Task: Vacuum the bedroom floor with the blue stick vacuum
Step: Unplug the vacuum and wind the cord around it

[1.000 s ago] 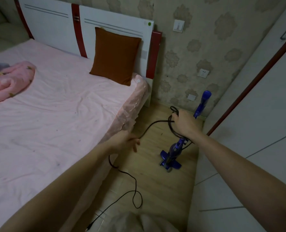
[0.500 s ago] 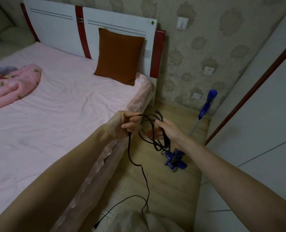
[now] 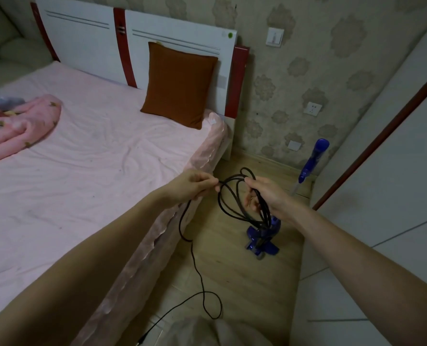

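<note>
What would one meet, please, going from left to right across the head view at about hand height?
Pink blanket → left hand → coiled cord → right hand → vacuum handle → wardrobe door.

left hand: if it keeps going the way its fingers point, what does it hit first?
The left hand points rightward, pinching the black cord. Straight on, it would likely meet the coiled cord loops first, then the right hand holding them. Depth between the hands is unclear from this single view.
</note>
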A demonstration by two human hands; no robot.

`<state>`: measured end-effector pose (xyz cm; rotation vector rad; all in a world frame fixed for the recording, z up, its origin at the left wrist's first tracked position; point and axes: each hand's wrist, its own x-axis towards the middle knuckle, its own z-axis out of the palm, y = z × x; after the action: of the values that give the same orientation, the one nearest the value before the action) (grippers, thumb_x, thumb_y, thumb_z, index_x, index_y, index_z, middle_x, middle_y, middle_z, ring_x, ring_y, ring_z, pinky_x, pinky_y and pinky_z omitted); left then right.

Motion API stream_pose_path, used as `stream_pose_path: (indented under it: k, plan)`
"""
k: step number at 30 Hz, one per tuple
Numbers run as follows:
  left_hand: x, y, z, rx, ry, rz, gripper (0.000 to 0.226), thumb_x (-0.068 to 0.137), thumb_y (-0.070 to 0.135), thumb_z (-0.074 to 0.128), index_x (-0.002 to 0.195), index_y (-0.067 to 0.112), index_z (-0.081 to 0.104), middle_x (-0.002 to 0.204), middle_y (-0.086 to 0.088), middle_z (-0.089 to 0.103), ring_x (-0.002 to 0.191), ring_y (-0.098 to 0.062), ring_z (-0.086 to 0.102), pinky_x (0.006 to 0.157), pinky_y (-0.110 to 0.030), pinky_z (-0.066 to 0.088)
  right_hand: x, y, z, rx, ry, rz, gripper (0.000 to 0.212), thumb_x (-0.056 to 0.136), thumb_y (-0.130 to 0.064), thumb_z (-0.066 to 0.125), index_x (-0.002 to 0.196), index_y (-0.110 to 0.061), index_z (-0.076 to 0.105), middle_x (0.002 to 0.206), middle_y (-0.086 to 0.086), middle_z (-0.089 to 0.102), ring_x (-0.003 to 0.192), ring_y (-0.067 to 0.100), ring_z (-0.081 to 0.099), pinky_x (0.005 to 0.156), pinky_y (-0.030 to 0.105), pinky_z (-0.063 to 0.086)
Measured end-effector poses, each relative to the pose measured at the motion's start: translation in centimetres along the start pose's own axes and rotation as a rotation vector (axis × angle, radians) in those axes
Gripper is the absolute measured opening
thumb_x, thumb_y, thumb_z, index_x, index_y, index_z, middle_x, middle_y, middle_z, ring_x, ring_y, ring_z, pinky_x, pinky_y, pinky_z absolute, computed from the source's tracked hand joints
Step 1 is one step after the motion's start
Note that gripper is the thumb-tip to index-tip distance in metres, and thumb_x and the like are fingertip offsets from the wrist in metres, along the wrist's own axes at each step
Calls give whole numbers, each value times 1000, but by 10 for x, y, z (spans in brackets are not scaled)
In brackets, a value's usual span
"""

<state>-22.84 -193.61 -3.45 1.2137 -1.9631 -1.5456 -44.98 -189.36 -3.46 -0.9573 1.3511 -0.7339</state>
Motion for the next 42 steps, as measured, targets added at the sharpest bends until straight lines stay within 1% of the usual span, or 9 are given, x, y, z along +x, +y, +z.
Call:
stream_pose_path:
  k: [5,8,11,16,23,31,35,38,42]
  plan:
    - [20,19,6,90,67,3,33,99,31,49,71,20,65,61,-1,48,50,-8,40,53,-23,35,0,-11,2,-76,-53,-22,21,104,-25,42,89,-12,49,65,7,56,51,15,53,49,23,43]
    - [23,27,2,161,-87,19,33,99,33,48,75,20,65,65,-7,47,52,-10,39,52,-19,34,-1,-9,9,-343,63,-132,22,103,-29,41,98,-17,59,67,-3,52,53,8,47,49,19,37]
    - [29,30,1,188,-110,22,35,100,35,45,78,17,65,66,-5,48,52,-8,41,52,-17,35,-4,-7,16,-215,55,-115,28,104,-27,39,106,-6,58,70,3,60,54,9,56,49,17,46]
    - [36,21,-10,277,-17,-4,36,100,34,45,80,11,64,60,5,49,47,2,41,53,-11,36,-11,6,4,91,-59,62,39,102,-44,40,79,-15,51,52,-4,34,40,10,29,37,21,25]
    - [43,27,15,274,-68,51,41,101,32,44,65,17,57,57,3,45,46,-4,37,51,-12,35,-10,8,13,-75,-18,14,24,101,-29,50,82,-14,49,54,-2,47,44,10,43,42,22,39]
    - [30,-24,27,522,-45,76,31,103,28,36,87,10,56,73,3,49,60,-6,42,62,-21,38,-27,-4,-27,-184,-10,121,39,101,-42,43,69,-21,44,52,-7,33,42,9,24,38,21,17]
    - [20,-84,21,269,308,-349,20,99,16,42,90,11,59,86,-8,59,68,-14,48,59,-17,38,-37,-14,-51,-8,220,-4,41,101,-39,46,65,-20,44,48,-8,33,38,8,24,35,21,19]
    - [28,-98,21,235,476,-371,36,100,16,40,73,4,60,77,-16,62,76,-29,57,62,-29,39,-36,-16,-54,84,377,-108,39,100,-39,49,66,-21,45,49,-8,34,40,8,26,37,22,21]
    - [25,-24,40,-385,264,-179,41,104,25,31,65,17,41,55,-1,37,49,-14,32,46,-26,29,-28,-14,-32,24,466,-267,24,92,-40,62,75,-22,59,47,-11,42,42,3,38,47,22,29]
